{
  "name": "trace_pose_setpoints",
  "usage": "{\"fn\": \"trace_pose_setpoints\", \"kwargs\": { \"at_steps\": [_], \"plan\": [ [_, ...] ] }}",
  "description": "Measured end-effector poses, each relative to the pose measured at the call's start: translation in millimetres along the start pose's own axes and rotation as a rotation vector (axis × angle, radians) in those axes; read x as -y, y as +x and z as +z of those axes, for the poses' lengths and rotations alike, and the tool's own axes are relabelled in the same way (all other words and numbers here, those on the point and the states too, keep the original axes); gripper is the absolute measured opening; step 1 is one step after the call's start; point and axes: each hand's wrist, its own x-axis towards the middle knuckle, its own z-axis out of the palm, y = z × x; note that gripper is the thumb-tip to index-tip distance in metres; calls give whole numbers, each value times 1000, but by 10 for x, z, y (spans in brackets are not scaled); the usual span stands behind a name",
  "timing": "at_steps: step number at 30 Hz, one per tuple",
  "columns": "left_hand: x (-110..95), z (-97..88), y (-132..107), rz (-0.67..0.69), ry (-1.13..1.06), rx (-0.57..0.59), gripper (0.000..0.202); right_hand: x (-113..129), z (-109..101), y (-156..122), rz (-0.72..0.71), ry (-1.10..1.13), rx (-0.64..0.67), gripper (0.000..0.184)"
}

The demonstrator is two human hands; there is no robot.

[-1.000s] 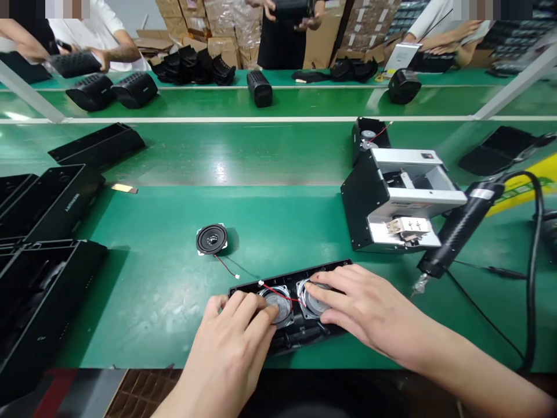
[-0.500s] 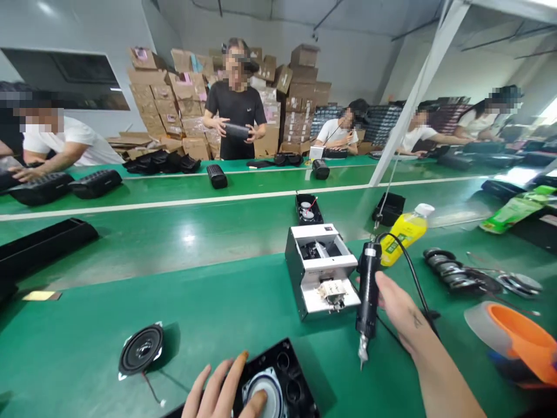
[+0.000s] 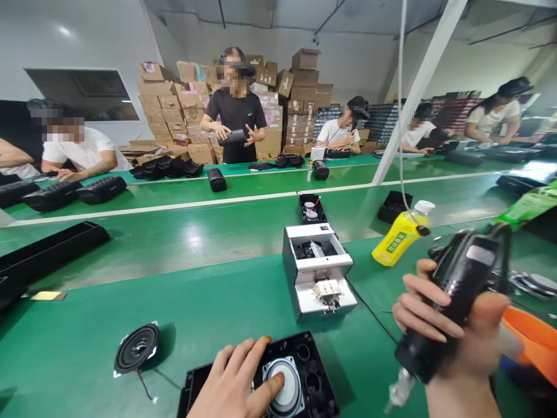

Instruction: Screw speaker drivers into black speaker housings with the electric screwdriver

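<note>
My left hand (image 3: 243, 383) lies over a black speaker housing (image 3: 324, 390), its fingers across the far rim and its thumb on the round speaker driver (image 3: 285, 383) set inside. My right hand (image 3: 452, 325) is wrapped round a black electric screwdriver (image 3: 463, 284), blurred and tilted with its bit end low and to the left. This tool hangs on a white cord and is apart from the housing. A loose speaker driver (image 3: 138, 348) with a short wire rests on the green bench at left. Ahead of my hands stands a white and black screw feeder (image 3: 319, 270).
A yellow bottle (image 3: 398, 238) leans behind the screwdriver. An orange container (image 3: 533, 342) is at right, near more drivers (image 3: 535, 284). Another housing (image 3: 312, 209) sits beyond the feeder. Several co-workers work across the bench, one standing person (image 3: 235, 116) holding a dark speaker.
My right hand has closed round the screwdriver and brought it nearer and rightward, tilting it from upright. My left hand stays on the housing, which appears slightly farther right as the view shifts.
</note>
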Motion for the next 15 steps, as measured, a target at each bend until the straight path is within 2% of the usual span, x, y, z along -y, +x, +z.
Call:
{"fn": "trace_pose_setpoints", "kwargs": {
  "at_steps": [2,5,7,9,11,15],
  "plan": [
    [9,-14,50,37,-62,-6,47,170,168,100,-34,40,-11,81],
    [-14,4,89,-55,-161,0,50,372,451,268,-86,22,50,91],
    [-29,31,102,-59,-211,16,57,423,643,350,-168,28,59,92],
    [-39,52,104,-20,-233,4,69,396,807,390,-241,39,41,75],
    [-52,44,96,-16,-209,-7,75,313,922,398,-251,39,39,59],
    [-83,-79,76,-66,-126,70,80,121,1007,384,-272,86,52,72]
  ]
}}
